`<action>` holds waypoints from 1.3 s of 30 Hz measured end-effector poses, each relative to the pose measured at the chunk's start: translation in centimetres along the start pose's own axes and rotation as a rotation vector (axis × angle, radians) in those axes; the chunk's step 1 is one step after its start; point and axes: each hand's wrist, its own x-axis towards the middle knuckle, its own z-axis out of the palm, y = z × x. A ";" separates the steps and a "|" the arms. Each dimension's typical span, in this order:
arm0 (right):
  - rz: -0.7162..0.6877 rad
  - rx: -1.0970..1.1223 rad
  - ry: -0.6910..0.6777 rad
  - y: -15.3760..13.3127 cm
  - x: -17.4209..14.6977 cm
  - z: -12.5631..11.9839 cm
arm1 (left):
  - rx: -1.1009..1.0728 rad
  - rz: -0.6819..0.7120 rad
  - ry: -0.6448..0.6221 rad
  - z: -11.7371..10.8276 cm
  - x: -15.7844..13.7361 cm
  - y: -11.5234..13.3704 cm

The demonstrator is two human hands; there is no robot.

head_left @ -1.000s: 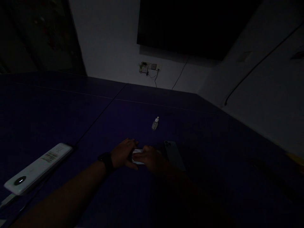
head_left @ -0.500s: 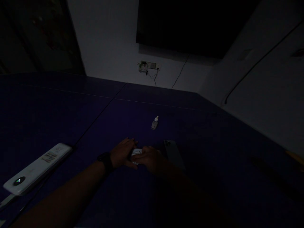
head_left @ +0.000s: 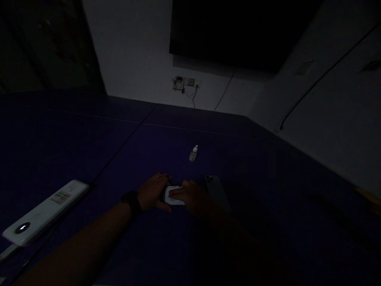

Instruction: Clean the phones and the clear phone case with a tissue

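Observation:
On the dark blue table lies a small flat rectangular thing (head_left: 177, 202) with a whitish face and a dark edge. My left hand (head_left: 153, 191), with a dark watch (head_left: 131, 201) on its wrist, grips its left end, thumb on the near side and fingers on the far side. The bunched fingers of my right hand (head_left: 190, 196) press down on the whitish face; it is too dark to tell whether they hold a wipe or cloth. A phone (head_left: 218, 192) lies back up just right of my right hand. Beyond the hands stands a small clear bottle (head_left: 193, 154) with a white top.
At left a long white power bank (head_left: 47, 212) with a lit round display has a cable (head_left: 8, 252) plugged into it. The blue tabletop (head_left: 119, 135) reaches the wall, where sockets (head_left: 189, 82) and cords hang below a big black screen (head_left: 238, 31).
My right fingers have slid and lifted a little over the flat thing, so more of its whitish face shows. My left hand stays in place. The power bank's display looks different.

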 end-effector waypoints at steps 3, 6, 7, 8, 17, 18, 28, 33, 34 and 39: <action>-0.066 0.035 -0.060 0.4 -0.4 0.0 | -0.006 0.007 0.004 0.0 0.0 0.0; -0.088 0.059 -0.058 0.0 -0.3 0.0 | -0.021 0.006 -0.003 0.0 0.0 -0.1; -0.078 0.064 -0.038 -0.2 -0.2 0.0 | -0.026 0.008 -0.002 0.0 0.0 -0.1; -0.059 0.069 -0.020 -0.4 0.0 0.1 | -0.027 0.009 0.003 0.0 0.0 -0.1; -0.106 0.071 -0.019 0.4 -0.2 0.4 | -0.005 0.014 0.006 0.0 0.0 -0.1; -0.108 0.079 0.010 0.5 -0.2 0.5 | -0.005 0.012 0.007 0.0 0.0 -0.1; -0.154 0.146 0.008 0.3 0.0 0.6 | -0.004 -0.005 -0.007 0.0 0.1 -0.1; -0.102 0.086 0.080 -0.6 0.4 0.6 | 0.006 0.013 -0.006 0.0 0.0 -0.1; -0.080 0.078 0.090 -0.5 0.3 0.5 | 0.005 0.014 0.000 -0.1 0.0 -0.1; -0.154 0.128 0.007 0.5 -0.2 0.3 | -0.010 0.017 0.013 0.0 0.0 -0.1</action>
